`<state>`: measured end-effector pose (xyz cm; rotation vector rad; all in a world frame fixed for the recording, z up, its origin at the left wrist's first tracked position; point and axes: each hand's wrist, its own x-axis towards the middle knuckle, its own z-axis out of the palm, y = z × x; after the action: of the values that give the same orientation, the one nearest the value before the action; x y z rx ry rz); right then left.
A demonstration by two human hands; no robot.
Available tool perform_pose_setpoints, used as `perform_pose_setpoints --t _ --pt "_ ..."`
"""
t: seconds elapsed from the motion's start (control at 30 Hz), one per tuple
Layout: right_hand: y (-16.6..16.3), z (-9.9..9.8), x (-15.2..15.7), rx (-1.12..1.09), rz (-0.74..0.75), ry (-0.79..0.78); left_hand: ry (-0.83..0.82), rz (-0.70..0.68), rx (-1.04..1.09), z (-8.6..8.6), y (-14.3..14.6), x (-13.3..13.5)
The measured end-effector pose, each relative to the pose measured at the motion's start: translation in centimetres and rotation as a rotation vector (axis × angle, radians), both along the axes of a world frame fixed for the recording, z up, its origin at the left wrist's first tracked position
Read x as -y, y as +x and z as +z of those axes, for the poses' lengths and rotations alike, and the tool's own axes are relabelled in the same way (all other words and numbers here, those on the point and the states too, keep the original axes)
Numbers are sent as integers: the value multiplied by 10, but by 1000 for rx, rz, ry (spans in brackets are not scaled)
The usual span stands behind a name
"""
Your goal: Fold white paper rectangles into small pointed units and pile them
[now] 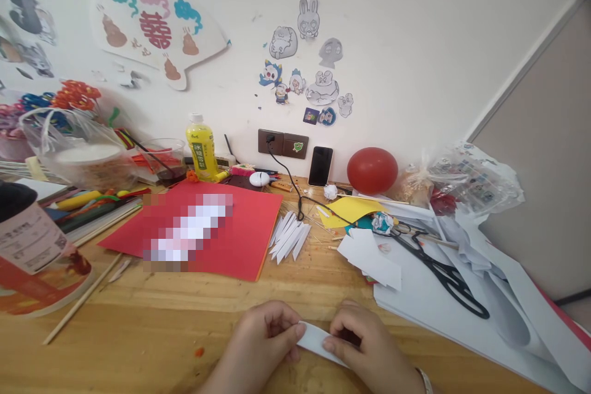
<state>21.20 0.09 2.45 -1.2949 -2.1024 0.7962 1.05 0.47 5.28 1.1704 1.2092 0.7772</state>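
Note:
A narrow white paper strip (316, 340) is stretched between my two hands, just above the wooden table (221, 308). Its left end is pinched between the thumb and fingers of my left hand (272, 335). My right hand (362, 338) grips the strip farther along, thumb on top and fingers curled; its right end shows below that thumb. Beyond my hands lies a loose pile of white paper strips (289, 235). Red paper sheets (244, 221) lie to the left of the pile, with a blurred patch over them.
Black scissors (443, 277) rest on white paper sheets (415, 314) at the right. A red balloon (372, 170), a phone (320, 166) and a yellow bottle (202, 149) stand along the wall. At the left are a large paper cup (37, 258) and a wooden stick (83, 299).

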Motion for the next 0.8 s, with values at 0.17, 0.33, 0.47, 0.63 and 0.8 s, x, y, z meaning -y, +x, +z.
perform_pose_setpoints --t 0.17,0.33,0.47,0.63,0.8 --pt "-2 3 2 17 -8 -70 27 6 -13 2 -1 1" --pt "-7 13 2 -3 72 -185 95 -32 -31 -3 0 4" --pt "-12 21 4 101 -43 -358 191 -95 -93 -11 -2 11" --pt "-16 26 10 186 -67 -296 413 -114 -260 -22 -4 18" --pt "-17 22 11 130 100 -237 705 -205 -313 -31 -5 22"
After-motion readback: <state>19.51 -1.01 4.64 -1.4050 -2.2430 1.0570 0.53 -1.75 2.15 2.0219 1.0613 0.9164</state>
